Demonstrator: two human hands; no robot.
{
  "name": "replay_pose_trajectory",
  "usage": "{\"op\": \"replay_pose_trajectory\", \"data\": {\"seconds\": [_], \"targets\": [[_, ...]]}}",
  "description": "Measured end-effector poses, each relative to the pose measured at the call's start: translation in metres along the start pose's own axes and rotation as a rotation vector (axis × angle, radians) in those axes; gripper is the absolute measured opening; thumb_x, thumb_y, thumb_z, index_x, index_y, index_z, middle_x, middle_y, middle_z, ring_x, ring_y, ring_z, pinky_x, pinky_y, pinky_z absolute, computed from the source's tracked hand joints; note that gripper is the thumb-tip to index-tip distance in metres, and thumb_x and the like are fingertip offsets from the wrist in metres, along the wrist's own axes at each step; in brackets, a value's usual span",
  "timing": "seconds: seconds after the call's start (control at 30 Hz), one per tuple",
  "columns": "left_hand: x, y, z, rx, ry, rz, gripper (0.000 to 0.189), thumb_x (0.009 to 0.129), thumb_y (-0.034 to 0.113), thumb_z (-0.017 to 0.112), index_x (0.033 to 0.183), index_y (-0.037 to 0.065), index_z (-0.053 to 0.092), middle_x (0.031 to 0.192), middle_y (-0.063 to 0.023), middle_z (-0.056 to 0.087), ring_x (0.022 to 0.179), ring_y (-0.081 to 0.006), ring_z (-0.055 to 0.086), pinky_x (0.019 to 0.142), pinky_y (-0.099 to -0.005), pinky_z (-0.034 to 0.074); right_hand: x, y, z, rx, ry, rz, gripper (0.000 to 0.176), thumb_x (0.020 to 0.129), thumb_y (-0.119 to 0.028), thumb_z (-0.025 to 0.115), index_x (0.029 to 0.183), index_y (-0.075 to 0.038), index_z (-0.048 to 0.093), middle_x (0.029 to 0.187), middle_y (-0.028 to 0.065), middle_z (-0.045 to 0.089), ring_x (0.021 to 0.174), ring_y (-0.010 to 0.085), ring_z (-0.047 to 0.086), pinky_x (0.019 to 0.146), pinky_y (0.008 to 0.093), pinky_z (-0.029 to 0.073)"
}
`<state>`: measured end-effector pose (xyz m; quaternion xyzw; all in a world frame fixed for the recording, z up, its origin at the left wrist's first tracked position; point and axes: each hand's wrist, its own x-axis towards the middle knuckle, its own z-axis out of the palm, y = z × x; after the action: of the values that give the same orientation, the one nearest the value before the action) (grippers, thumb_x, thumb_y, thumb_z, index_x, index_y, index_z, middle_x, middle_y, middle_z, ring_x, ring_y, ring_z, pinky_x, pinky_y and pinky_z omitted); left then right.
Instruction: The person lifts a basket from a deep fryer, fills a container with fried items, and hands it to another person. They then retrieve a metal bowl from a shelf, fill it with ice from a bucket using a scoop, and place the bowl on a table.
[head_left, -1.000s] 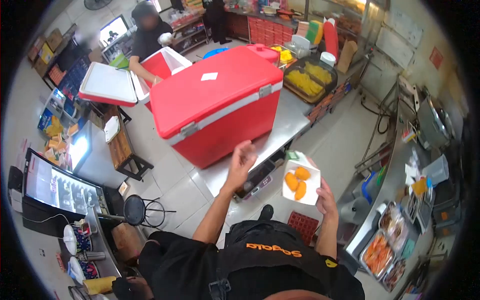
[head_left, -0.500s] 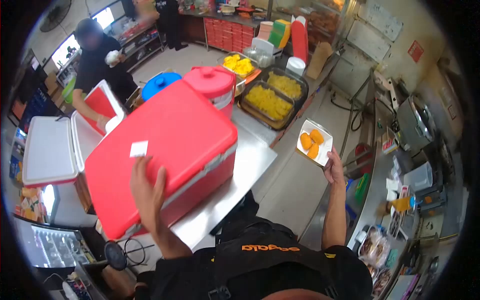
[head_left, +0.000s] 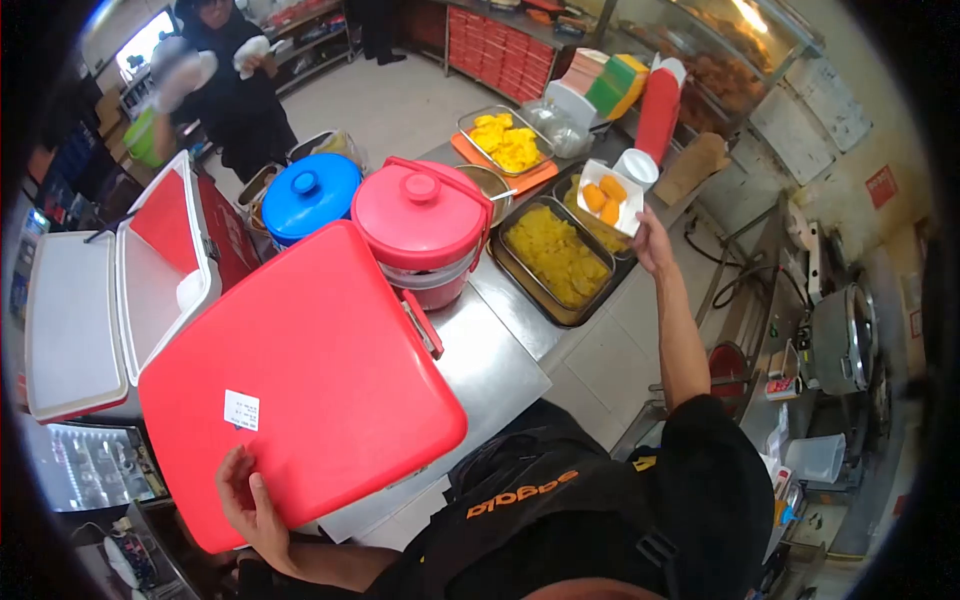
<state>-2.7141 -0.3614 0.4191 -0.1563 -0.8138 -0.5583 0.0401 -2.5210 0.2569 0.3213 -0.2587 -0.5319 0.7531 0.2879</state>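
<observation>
My right hand [head_left: 652,242] grips a white paper food tray [head_left: 592,214] by its near edge. Several golden fried pieces [head_left: 603,196] lie in it. The tray is held above the far metal pan of yellow food and hides part of that pan. Beneath and to the left is the nearer pan of yellow food [head_left: 557,252]. My left hand [head_left: 252,505] rests on the lid of a large red cooler box [head_left: 310,370], thumb apart from the fingers, holding nothing. Just beyond its fingertips a small white printed slip [head_left: 241,410] lies on the lid.
Beside the cooler stand a pink-lidded bucket [head_left: 420,215] and a blue-lidded container [head_left: 312,198]. An open cooler [head_left: 165,270] is at the left. Across the counter stands a co-worker [head_left: 235,100] holding something white. A pan of bright yellow pieces [head_left: 505,145] sits farther back.
My right hand has carried the food tray forward and left, over the pans. My left hand has shifted toward the lid's near edge, below the slip. The co-worker's hand has left the open cooler.
</observation>
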Motion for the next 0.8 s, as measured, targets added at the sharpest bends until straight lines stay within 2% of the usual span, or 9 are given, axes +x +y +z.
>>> {"op": "replay_pose_trajectory", "data": {"seconds": [0.07,0.17,0.27,0.33,0.43,0.47,0.63,0.73,0.8], "targets": [[0.000,-0.005,0.002,0.004,0.039,-0.004,0.028,0.087,0.009,0.051,0.112,-0.003,0.049,0.111,-0.0119,0.053,0.097,-0.0195,0.052,0.088,-0.0309,0.039,0.046,0.001,-0.002,-0.014,-0.025,0.015,0.050,0.081,-0.024,0.045,0.129,-0.012,0.035,0.122,0.0036,0.047,0.111,0.0172,0.046,0.094,0.0419,0.036],[0.003,-0.020,0.006,0.029,0.210,-0.036,0.026,0.088,0.008,0.050,0.112,-0.003,0.049,0.109,-0.0121,0.054,0.097,-0.0186,0.052,0.088,-0.0298,0.039,0.122,0.013,-0.007,-0.036,-0.059,0.071,0.046,0.081,-0.024,0.045,0.126,-0.014,0.038,0.117,0.0019,0.050,0.108,0.0166,0.047,0.090,0.0421,0.038],[-0.001,-0.019,0.024,0.234,0.390,-0.084,0.026,0.089,0.009,0.050,0.112,-0.004,0.049,0.109,-0.0117,0.054,0.099,-0.0173,0.051,0.089,-0.0289,0.039,0.189,0.028,0.007,0.066,-0.134,0.038,0.045,0.081,-0.024,0.046,0.124,-0.015,0.039,0.116,0.0015,0.048,0.107,0.0164,0.047,0.088,0.0429,0.038],[-0.005,-0.007,0.052,0.238,0.441,-0.101,0.027,0.089,0.010,0.051,0.112,-0.003,0.049,0.111,-0.0115,0.053,0.102,-0.0169,0.050,0.091,-0.0287,0.037,0.246,0.040,0.011,0.107,-0.221,0.077,0.047,0.080,-0.023,0.046,0.125,-0.014,0.038,0.121,0.0041,0.044,0.108,0.0196,0.046,0.091,0.0448,0.038],[-0.014,0.014,0.095,0.164,0.440,-0.135,0.028,0.088,0.010,0.053,0.112,-0.003,0.049,0.114,-0.0107,0.051,0.107,-0.0185,0.047,0.094,-0.0300,0.035,0.286,0.057,0.037,0.120,-0.280,0.132,0.050,0.080,-0.021,0.045,0.128,-0.013,0.035,0.119,0.0088,0.044,0.108,0.0261,0.046,0.090,0.0445,0.040],[-0.015,0.021,0.108,0.382,0.399,-0.116,0.030,0.086,0.011,0.054,0.112,-0.003,0.049,0.114,-0.0112,0.051,0.108,-0.0199,0.046,0.096,-0.0316,0.033,0.302,0.061,0.042,0.116,-0.316,0.145,0.051,0.079,-0.021,0.045,0.128,-0.014,0.035,0.119,0.0091,0.044,0.107,0.0263,0.047,0.089,0.0442,0.041],[-0.017,0.043,0.154,0.682,0.466,-0.137,0.030,0.086,0.014,0.056,0.109,-0.003,0.052,0.112,-0.0130,0.052,0.107,-0.0204,0.047,0.095,-0.0323,0.033,0.346,0.083,0.066,0.141,-0.422,0.235,0.051,0.078,-0.022,0.045,0.128,-0.015,0.036,0.117,0.0100,0.045,0.101,0.0267,0.050,0.088,0.0427,0.042],[-0.017,0.038,0.152,0.533,0.558,-0.222,0.030,0.086,0.016,0.056,0.107,-0.004,0.053,0.110,-0.0130,0.054,0.105,-0.0207,0.049,0.093,-0.0320,0.035,0.367,0.090,0.083,0.157,-0.462,0.265,0.047,0.078,-0.021,0.046,0.124,-0.013,0.038,0.114,0.0117,0.046,0.099,0.0274,0.050,0.085,0.0428,0.044],[-0.018,0.033,0.148,0.533,0.543,-0.217,0.029,0.086,0.014,0.056,0.108,-0.004,0.052,0.109,-0.0120,0.055,0.103,-0.0198,0.050,0.091,-0.0307,0.036,0.385,0.095,0.098,0.227,-0.482,0.272,0.044,0.079,-0.021,0.046,0.121,-0.012,0.040,0.111,0.0127,0.046,0.097,0.0271,0.051,0.084,0.0430,0.044]]}}
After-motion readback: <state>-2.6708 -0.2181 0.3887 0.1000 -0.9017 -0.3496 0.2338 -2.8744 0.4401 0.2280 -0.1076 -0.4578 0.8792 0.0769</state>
